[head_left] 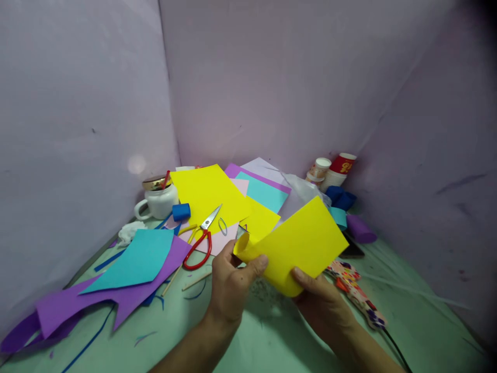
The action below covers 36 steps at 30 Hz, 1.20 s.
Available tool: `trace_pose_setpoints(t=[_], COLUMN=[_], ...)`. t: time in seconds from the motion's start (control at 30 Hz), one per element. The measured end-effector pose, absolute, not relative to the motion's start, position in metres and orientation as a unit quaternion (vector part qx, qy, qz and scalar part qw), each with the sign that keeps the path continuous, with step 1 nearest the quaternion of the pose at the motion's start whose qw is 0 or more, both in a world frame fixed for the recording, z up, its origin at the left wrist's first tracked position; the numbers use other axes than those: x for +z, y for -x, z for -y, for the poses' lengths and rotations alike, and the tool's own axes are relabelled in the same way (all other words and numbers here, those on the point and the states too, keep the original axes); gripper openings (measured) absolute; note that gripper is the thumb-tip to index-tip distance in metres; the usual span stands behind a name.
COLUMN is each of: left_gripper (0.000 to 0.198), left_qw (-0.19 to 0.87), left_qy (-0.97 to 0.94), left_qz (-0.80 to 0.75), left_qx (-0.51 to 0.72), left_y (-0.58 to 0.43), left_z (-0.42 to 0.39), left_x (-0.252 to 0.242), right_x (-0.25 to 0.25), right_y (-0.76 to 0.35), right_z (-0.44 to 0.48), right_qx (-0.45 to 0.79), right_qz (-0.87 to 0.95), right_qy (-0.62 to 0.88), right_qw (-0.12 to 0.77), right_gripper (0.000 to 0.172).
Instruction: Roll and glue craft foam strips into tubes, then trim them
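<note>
A yellow sheet (298, 243) is held up in front of me, its left end curled into a small roll. My left hand (235, 277) pinches that curled end between thumb and fingers. Along the lower right edge, my right hand (320, 298) grips the same sheet, thumb in front and fingers hidden behind it. Red-handled scissors (202, 238) lie to the left of my left hand, on other sheets, blades pointing up and right. A small metal ring (222, 226) rests beside them.
Left: white mug (159, 203), blue roll (181, 211), turquoise sheet (134, 259), purple piece (85, 305). Behind: yellow sheet (209, 191) among coloured sheets. Right: paper cups (334, 178), purple roll (361, 229), dark phone (353, 248), patterned object (357, 292) with a black cord.
</note>
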<state>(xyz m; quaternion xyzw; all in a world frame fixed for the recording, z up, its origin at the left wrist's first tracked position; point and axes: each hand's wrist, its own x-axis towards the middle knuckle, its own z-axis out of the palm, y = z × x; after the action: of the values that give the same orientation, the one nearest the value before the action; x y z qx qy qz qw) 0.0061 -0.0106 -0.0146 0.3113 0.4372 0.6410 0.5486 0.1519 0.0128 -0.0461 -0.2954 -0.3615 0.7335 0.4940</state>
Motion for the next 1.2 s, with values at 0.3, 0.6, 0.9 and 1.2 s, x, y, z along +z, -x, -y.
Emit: trace_pose_setpoints(t=[0.3, 0.6, 0.9, 1.2], left_gripper=[0.041, 0.036, 0.032, 0.022], left_qw=[0.543, 0.536, 0.540, 0.569], left_qy=[-0.374, -0.348, -0.394, -0.376], left_qz=[-0.431, -0.475, -0.461, -0.424], left_qx=[0.616, 0.606, 0.583, 0.596], left_y=[-0.004, 0.003, 0.010, 0.010], left_z=[0.010, 0.007, 0.003, 0.002], left_x=[-0.024, -0.010, -0.017, -0.016], right_x=[-0.046, -0.052, -0.052, -0.049], right_y=[-0.154, -0.160, -0.161, -0.164], right_z=[-0.014, -0.014, -0.017, -0.017], right_qx=[0.723, 0.664, 0.682, 0.642], right_qz=[0.381, 0.428, 0.417, 0.432], right_qy=[0.298, 0.360, 0.357, 0.389], right_qw=[0.494, 0.496, 0.484, 0.499], right_gripper=[0.051, 0.038, 0.050, 0.054])
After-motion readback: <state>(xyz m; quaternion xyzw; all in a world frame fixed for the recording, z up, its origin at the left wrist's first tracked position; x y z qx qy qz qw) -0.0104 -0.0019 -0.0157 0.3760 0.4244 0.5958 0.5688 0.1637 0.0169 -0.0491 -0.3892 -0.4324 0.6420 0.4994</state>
